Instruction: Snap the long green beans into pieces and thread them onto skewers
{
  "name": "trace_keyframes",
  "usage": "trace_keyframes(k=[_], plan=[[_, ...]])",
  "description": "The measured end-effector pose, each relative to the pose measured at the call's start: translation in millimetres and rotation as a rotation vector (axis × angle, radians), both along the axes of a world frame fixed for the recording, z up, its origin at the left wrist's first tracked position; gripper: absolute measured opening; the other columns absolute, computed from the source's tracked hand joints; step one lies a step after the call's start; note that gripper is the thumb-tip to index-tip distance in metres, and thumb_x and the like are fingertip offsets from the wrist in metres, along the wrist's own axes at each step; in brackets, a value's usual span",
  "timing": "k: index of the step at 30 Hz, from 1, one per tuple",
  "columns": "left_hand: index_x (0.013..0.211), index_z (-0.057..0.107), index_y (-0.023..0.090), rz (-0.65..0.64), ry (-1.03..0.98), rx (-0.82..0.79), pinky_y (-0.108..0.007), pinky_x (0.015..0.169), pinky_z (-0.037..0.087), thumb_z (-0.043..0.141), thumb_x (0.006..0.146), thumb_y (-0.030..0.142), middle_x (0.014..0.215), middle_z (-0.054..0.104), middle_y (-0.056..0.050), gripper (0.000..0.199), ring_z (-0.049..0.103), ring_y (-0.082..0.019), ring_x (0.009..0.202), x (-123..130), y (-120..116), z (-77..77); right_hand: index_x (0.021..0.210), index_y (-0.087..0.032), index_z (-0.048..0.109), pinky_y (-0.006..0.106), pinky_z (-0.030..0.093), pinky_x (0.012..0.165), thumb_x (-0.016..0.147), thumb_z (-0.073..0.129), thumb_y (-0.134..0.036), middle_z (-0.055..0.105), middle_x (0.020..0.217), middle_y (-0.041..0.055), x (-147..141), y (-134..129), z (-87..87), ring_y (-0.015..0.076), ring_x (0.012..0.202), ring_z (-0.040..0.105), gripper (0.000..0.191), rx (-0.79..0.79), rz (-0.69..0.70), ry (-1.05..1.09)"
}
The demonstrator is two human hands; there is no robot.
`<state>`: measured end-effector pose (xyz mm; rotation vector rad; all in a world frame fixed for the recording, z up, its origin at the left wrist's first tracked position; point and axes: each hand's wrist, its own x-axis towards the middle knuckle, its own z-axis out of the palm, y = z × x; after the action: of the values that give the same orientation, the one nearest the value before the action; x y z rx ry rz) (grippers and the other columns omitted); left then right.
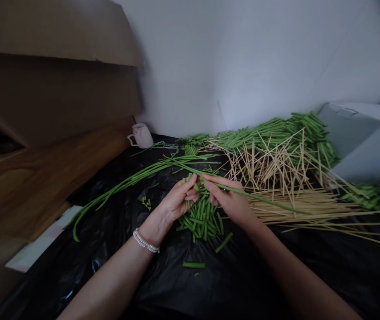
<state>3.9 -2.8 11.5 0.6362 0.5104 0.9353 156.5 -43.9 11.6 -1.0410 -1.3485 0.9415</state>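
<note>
My left hand [180, 197], with a beaded bracelet at the wrist, is closed on a few short cut green pieces [189, 202]. My right hand [228, 198] pinches a long green stem [266, 200], which looks like a long bean or garlic scape, and its end trails off to the right. The fingertips of both hands almost meet where the stem crosses. Directly below them lies a heap of short green pieces [203, 220]. Beyond my left hand, several more long stems [133, 176] lie in a loose bundle. Whether my fingers also hold a thin stick is hidden.
Thin wooden skewers [297, 202] are spread to the right, with more piled crosswise. Behind them are stacked rows of green pieces [253, 138]. A white mug [141, 136] stands near the wall. Cardboard boxes [56, 93] flank the left; black plastic sheeting [190, 293] covers the work surface.
</note>
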Motion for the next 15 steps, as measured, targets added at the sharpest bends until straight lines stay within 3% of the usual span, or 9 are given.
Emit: trace_keyframes(k=[7, 15], plan=[[0.074, 0.054, 0.010, 0.002, -0.012, 0.003, -0.007, 0.035, 0.019, 0.084, 0.070, 0.027, 0.057, 0.036, 0.010, 0.034, 0.026, 0.003, 0.040, -0.4, -0.6, 0.9, 0.107, -0.017, 0.075, 0.021, 0.040, 0.040, 0.081, 0.068, -0.042, 0.059, 0.050, -0.0037, 3.1, 3.7, -2.2, 0.0081, 0.041, 0.048, 0.036, -0.081, 0.072, 0.147], [0.074, 0.052, 0.012, 0.044, 0.081, 0.133, -0.010, 0.037, 0.019, 0.083, 0.068, 0.041, 0.055, 0.035, 0.011, 0.043, 0.023, 0.002, 0.041, 0.5, 0.6, -2.7, 0.105, -0.017, 0.074, 0.021, 0.040, 0.041, 0.081, 0.068, -0.041, 0.059, 0.051, -0.0039, 1.1, 2.7, -4.0, 0.0084, 0.042, 0.048, 0.034, -0.107, 0.097, 0.152]])
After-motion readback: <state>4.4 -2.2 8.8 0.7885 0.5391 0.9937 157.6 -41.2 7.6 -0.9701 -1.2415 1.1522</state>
